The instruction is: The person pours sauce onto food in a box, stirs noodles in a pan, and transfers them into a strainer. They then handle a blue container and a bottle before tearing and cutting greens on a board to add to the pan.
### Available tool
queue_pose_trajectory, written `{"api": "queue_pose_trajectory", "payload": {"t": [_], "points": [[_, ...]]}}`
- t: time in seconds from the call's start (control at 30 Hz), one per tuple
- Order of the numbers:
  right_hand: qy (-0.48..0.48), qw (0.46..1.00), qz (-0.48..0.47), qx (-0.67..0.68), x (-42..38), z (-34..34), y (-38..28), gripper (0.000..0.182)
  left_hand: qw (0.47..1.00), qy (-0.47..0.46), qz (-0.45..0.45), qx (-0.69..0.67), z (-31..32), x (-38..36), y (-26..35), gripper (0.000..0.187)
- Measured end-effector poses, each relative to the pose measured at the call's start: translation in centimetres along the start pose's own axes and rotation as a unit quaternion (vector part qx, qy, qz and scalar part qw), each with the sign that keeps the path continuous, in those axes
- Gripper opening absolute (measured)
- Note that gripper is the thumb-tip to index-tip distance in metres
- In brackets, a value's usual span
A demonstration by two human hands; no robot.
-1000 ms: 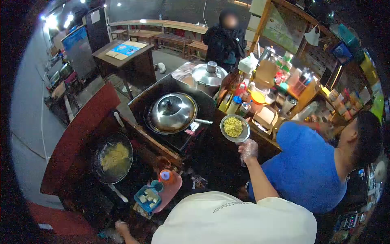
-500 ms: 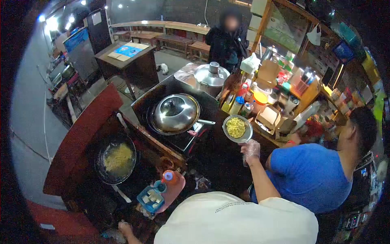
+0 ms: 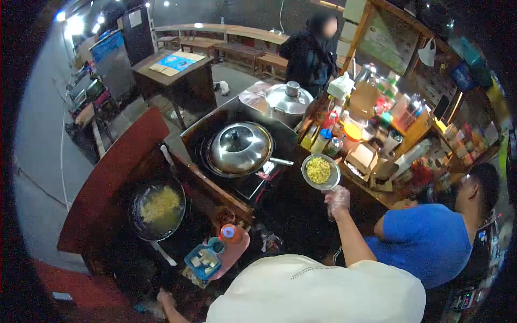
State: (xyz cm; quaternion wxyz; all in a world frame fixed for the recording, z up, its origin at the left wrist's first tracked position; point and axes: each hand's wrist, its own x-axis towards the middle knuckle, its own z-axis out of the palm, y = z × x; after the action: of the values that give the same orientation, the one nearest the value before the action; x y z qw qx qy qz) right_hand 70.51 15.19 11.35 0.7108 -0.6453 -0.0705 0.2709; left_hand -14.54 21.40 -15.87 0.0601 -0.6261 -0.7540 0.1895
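In a clear plastic glove, my right hand [image 3: 338,200] grips the handle of a round strainer [image 3: 335,182] that holds yellow food pieces [image 3: 318,170]. The strainer is level, near the counter edge beside open cardboard boxes [image 3: 362,157]. My left hand [image 3: 166,297] is low at the bottom left, below the white-handled frying pan [image 3: 156,237]; its fingers are too dim to read. Yellow food [image 3: 161,205] lies in liquid in that pan. A lidded wok [image 3: 240,149] stands on a stove between the pan and the strainer.
A blue basket with white blocks [image 3: 203,261] and an orange bottle [image 3: 230,233] stand on a pink tray [image 3: 239,250]. A steel pot [image 3: 289,100] is behind the wok. A person in blue [image 3: 425,242] is at my right; another in black [image 3: 309,56] stands across the counter.
The whole view has shifted slightly, with the counter items now further right. The person in blue has leaned away to the right, and the person in black has turned. My right hand still holds the strainer.
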Motion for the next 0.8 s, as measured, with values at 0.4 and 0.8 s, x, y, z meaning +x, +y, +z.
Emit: {"api": "queue_pose_trajectory", "payload": {"t": [0.4,0.8], "points": [[-0.062,0.994,0.072,-0.053,1.0,2.5,2.1,0.017,0.327,-0.256,-0.386,-0.824,-1.7,-2.0,-0.5,0.043],[-0.106,0.99,0.04,-0.088,2.7,-1.2,3.4,0.023,0.664,-0.134,-0.381,-0.629,-5.9,-2.4,2.1,0.043]]}}
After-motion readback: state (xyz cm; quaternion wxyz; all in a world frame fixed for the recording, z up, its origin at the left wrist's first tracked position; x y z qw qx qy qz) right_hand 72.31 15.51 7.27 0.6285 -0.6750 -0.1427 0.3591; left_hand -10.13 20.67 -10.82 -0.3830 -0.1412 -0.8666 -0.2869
